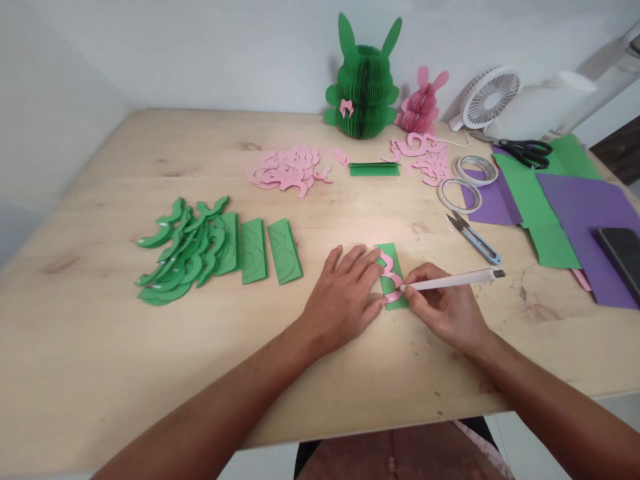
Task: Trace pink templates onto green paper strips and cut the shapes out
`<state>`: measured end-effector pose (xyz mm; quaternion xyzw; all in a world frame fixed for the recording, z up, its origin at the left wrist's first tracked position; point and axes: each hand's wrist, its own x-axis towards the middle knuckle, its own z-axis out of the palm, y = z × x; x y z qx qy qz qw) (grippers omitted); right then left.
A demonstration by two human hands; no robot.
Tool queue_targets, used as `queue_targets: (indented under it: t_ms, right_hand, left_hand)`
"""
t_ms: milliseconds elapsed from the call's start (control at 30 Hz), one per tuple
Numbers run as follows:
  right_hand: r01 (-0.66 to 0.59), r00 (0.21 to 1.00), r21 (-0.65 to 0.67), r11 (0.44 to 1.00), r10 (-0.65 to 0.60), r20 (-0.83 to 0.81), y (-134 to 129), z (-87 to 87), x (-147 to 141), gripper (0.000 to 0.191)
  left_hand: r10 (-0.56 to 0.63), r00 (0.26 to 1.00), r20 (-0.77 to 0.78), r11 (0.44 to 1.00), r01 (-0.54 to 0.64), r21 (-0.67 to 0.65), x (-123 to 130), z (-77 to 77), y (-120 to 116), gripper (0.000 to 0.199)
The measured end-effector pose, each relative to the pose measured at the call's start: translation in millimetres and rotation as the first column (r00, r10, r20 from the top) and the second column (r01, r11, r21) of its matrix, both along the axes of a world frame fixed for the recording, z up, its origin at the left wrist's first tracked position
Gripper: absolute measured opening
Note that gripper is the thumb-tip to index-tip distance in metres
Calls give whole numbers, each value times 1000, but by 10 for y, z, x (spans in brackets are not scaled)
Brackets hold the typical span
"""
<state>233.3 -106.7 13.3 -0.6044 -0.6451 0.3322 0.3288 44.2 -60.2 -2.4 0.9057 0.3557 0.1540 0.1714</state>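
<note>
Left hand (345, 297): yours lies flat, fingers spread, grasping nothing; its fingertips rest at the left side of the pink piece (393, 280); if you press too lightly, this piece could slip, and the outline may become double
Right hand (447, 312): you pinch the pen (453, 280) between thumb and fingers; its tip is at the right edge of the pink piece; too much sideways push might bend the paper edge
Green strip (394, 255): it lies under the pink piece, between your hands; held from one side, it may turn on the table (125, 380)
Outlined strips (255, 252): left of your left hand, apart; a wide arm movement could scatter them
</note>
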Motion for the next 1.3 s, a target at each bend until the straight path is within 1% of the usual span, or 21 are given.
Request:
queue_targets:
  t_ms: [367, 700, 1067, 1300]
  right_hand:
    - [24, 999, -27, 999, -25, -43, -3, 4, -6, 2]
    - [-8, 999, -32, 999, 6, -52, -2, -12, -19, 2]
    - [8, 1000, -13, 1000, -8, 9, 5, -5, 13, 2]
    - [12, 1000, -1, 1000, -12, 28, 9, 14, 4, 3]
  left_hand:
    - [3, 1000, 5, 1000, -3, -10, -1, 3, -4, 33]
    - [3, 1000, 5, 1000, -3, -3, 7, 3, -5, 35]
    - [4, 1000, 20, 1000, -4, -13, 0, 1, -1, 33]
    - [3, 1000, -3, 1000, -3, -11, 1, -2, -5, 33]
